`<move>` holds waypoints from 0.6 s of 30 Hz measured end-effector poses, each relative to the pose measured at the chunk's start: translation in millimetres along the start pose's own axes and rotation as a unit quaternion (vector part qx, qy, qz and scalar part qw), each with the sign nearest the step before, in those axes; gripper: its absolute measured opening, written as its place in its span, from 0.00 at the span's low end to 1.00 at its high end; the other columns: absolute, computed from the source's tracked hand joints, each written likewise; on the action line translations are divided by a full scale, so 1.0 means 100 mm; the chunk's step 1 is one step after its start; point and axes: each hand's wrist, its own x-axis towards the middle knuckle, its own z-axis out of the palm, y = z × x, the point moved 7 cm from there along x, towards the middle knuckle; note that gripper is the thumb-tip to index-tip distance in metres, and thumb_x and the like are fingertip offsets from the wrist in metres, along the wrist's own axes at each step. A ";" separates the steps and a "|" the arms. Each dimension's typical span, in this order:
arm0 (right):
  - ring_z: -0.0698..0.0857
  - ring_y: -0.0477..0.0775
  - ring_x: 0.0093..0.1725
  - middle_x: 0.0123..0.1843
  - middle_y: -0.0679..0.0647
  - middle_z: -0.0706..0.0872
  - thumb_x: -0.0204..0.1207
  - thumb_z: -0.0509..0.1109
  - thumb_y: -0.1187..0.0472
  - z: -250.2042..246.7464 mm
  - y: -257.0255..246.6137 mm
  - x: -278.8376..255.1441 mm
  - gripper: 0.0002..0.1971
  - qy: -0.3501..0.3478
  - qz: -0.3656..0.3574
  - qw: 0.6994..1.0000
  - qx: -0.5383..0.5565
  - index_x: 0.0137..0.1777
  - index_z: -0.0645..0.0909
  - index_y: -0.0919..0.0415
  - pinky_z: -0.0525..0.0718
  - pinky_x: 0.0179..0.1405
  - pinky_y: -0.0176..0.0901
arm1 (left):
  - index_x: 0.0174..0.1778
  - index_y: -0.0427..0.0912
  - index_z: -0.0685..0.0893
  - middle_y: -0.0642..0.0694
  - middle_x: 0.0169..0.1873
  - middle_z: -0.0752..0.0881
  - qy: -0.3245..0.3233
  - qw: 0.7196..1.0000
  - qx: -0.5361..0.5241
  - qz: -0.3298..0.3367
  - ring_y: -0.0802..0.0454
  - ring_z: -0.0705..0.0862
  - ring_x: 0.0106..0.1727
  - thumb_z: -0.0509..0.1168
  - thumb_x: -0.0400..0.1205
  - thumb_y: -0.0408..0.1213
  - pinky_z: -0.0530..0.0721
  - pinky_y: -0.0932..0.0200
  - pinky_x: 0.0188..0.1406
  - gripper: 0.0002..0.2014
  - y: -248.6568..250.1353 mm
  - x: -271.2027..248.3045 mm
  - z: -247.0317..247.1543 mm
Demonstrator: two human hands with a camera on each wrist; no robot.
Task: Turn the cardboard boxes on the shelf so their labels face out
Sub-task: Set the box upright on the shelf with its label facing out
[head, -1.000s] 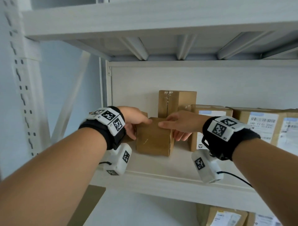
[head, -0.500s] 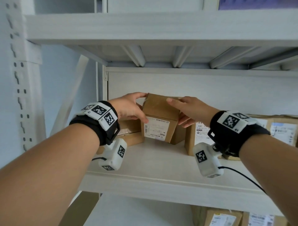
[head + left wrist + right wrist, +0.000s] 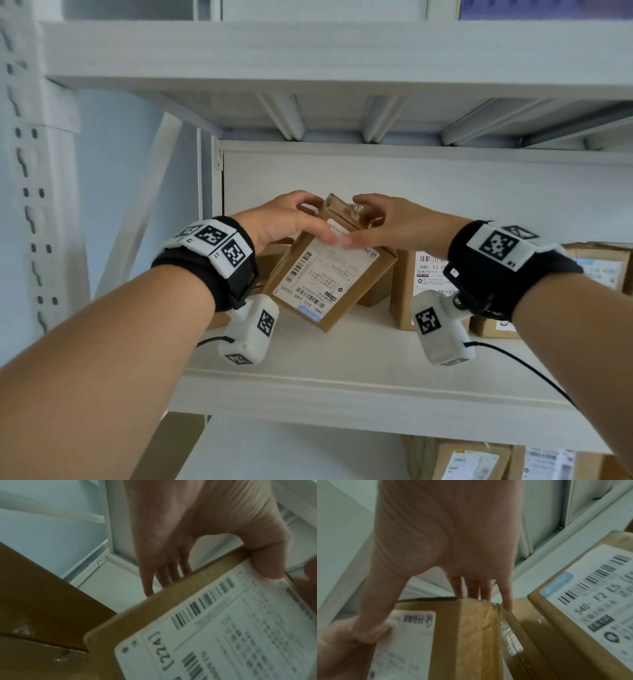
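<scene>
A small cardboard box is tilted above the shelf board, its white shipping label facing me, rotated and upside down. My left hand grips its upper left part, thumb on the label and fingers behind the top edge. My right hand holds the upper right part the same way. In the left wrist view the thumb presses the label of the box. In the right wrist view the thumb lies on the label and the fingers reach over the box.
A brown box stands behind at the left, partly hidden. To the right stands a labelled box, with more labelled boxes beyond. The shelf above hangs close overhead. Further boxes sit on the shelf below. A white upright stands at the left.
Both hands have lifted the box off the shelf and tipped it, so its label, hidden a second ago, now faces me at a slant. The hands came closer together at its top.
</scene>
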 end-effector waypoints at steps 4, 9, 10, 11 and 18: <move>0.84 0.45 0.57 0.59 0.43 0.83 0.62 0.82 0.47 0.03 0.00 0.00 0.44 -0.001 -0.001 0.999 -0.034 0.78 0.69 0.51 0.80 0.62 0.40 | 0.71 0.50 0.77 0.43 0.61 0.86 -0.042 0.999 -0.028 -0.003 0.44 0.84 0.63 0.79 0.65 0.31 0.80 0.42 0.67 0.37 -0.03 0.01 0.04; 0.89 0.49 0.49 0.54 0.50 0.87 0.66 0.81 0.50 -0.13 0.17 -0.03 0.38 0.072 0.032 0.992 0.102 0.75 0.69 0.55 0.88 0.48 0.42 | 0.78 0.57 0.68 0.45 0.65 0.84 -0.054 0.997 -0.021 -0.054 0.44 0.80 0.68 0.83 0.58 0.38 0.72 0.37 0.74 0.51 -0.29 0.01 -0.07; 0.90 0.51 0.49 0.55 0.53 0.88 0.67 0.80 0.51 -0.18 0.23 -0.05 0.38 0.093 0.039 0.984 0.149 0.75 0.69 0.55 0.89 0.48 0.45 | 0.78 0.54 0.68 0.46 0.63 0.86 -0.042 0.997 -0.027 -0.063 0.45 0.80 0.68 0.83 0.59 0.39 0.72 0.40 0.74 0.51 -0.37 0.01 -0.12; 0.90 0.52 0.50 0.56 0.55 0.89 0.68 0.79 0.52 -0.22 0.27 -0.06 0.37 0.114 0.043 0.972 0.199 0.75 0.68 0.55 0.89 0.48 0.47 | 0.78 0.51 0.69 0.46 0.62 0.87 -0.026 0.997 -0.035 -0.068 0.47 0.81 0.67 0.83 0.60 0.40 0.73 0.44 0.72 0.50 -0.44 0.01 -0.17; 0.88 0.54 0.58 0.61 0.52 0.87 0.73 0.72 0.43 -0.31 0.33 -0.12 0.33 0.146 0.037 0.902 0.405 0.75 0.70 0.53 0.90 0.51 0.55 | 0.62 0.55 0.78 0.41 0.67 0.82 -0.044 0.980 -0.191 -0.039 0.46 0.82 0.67 0.76 0.62 0.54 0.78 0.43 0.70 0.31 -0.30 -0.03 -0.01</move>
